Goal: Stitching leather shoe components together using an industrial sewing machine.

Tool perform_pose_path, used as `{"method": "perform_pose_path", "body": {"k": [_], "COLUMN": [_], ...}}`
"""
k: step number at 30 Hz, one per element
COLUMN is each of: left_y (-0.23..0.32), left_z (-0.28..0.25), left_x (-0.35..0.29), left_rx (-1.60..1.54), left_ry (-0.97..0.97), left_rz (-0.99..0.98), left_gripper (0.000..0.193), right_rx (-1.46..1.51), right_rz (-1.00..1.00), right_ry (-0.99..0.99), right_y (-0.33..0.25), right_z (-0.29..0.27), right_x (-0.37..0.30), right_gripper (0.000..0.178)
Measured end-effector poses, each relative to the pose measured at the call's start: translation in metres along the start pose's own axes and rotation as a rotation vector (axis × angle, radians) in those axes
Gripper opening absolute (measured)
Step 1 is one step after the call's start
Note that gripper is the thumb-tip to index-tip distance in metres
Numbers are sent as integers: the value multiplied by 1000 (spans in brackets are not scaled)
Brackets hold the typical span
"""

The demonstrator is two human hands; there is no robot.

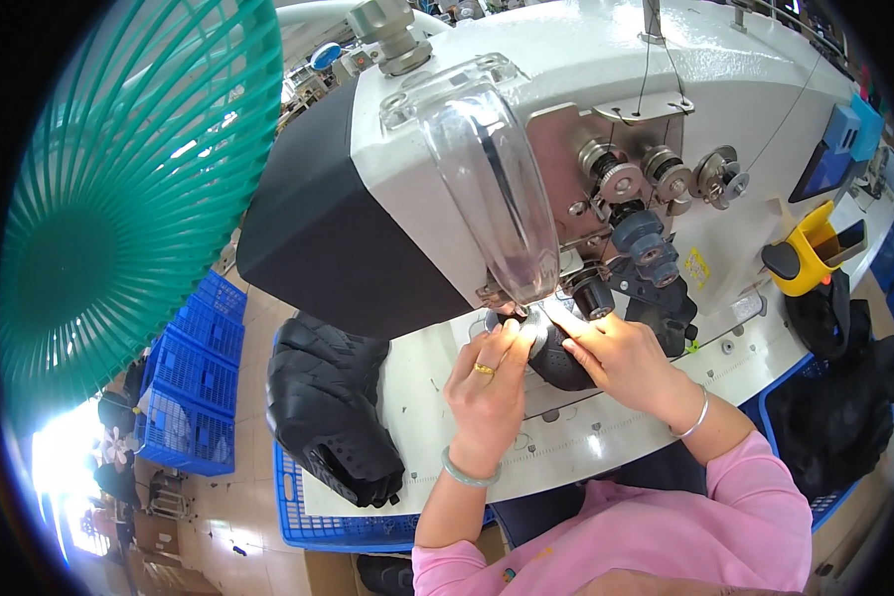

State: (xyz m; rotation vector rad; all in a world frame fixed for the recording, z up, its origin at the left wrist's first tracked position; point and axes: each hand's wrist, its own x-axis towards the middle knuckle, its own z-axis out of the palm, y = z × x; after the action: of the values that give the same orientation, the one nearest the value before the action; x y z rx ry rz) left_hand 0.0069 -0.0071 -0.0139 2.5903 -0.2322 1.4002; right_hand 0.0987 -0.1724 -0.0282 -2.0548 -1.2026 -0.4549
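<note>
Under the head of a white industrial sewing machine (417, 199), a black perforated shoe upper (564, 372) lies at the lit needle area. My left hand (489, 385), with a ring and a pale green bangle, holds the upper from the left, its fingertips close to the needle. My right hand (626, 366), with a silver bangle, grips it from the right, thumb on the upper and forefinger reaching toward the needle. The needle tip and the stitching spot are mostly hidden by fingers and the clear guard (502, 194).
Stacked black shoe uppers (323, 407) lie at the table's left end. More black pieces (834, 417) fill a blue basket at right. A green fan (134, 189) stands at upper left; blue crates (194, 382) are behind. A yellow holder (810, 248) is at right.
</note>
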Motion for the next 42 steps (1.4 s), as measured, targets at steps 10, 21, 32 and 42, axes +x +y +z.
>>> {"method": "perform_pose_path", "body": {"k": [10, 21, 32, 42], "left_y": [-2, -11, -8, -13], "left_z": [0, 0, 2, 1], "left_x": [1, 2, 1, 0], "left_rx": [2, 6, -186, -121], "left_ry": [-14, 15, 44, 39], "left_rz": [7, 112, -165, 10], "left_gripper": [36, 30, 24, 29], "right_rx": [-54, 7, -63, 8], "right_rz": [45, -8, 37, 61], "right_ry": [-16, 31, -66, -47], "right_y": [-6, 0, -11, -10], "right_z": [5, 4, 0, 7], "right_x": [-2, 2, 4, 5], "right_gripper": [29, 32, 29, 23]}}
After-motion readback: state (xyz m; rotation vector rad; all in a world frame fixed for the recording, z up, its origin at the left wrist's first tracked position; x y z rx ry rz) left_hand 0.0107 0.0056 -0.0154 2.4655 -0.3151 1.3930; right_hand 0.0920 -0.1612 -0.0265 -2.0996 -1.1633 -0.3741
